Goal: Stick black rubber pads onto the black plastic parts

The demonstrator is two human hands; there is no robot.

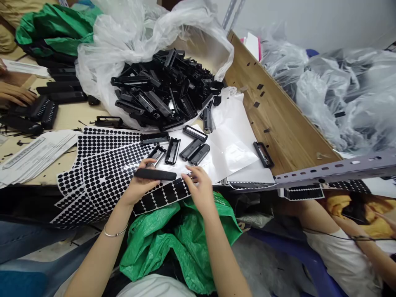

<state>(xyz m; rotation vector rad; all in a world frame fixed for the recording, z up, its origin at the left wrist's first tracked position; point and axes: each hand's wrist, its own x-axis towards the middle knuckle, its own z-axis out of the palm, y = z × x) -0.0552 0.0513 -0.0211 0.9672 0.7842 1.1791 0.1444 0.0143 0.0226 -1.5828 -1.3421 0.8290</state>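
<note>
My left hand (pixel 140 183) is closed round a long black plastic bar (pixel 154 174), held level just above the table's near edge. My right hand (pixel 199 185) hovers beside the bar's right end, fingers bent and pinched over a sheet of square black stickers (pixel 163 194); what is between the fingertips I cannot make out. A thin bracelet sits on my left wrist. Under my hands lie sheets of round black dot stickers (pixel 105 165). Just beyond them a few loose black plastic housings (pixel 194 150) rest on white backing paper (pixel 232 144).
A big heap of black plastic parts (pixel 167 88) fills a clear plastic bag at the table's middle back. A green bag (pixel 179 239) lies in my lap. Another person's hands (pixel 15 97) work at the far left. A wooden board (pixel 278 123) and clear bags stand right.
</note>
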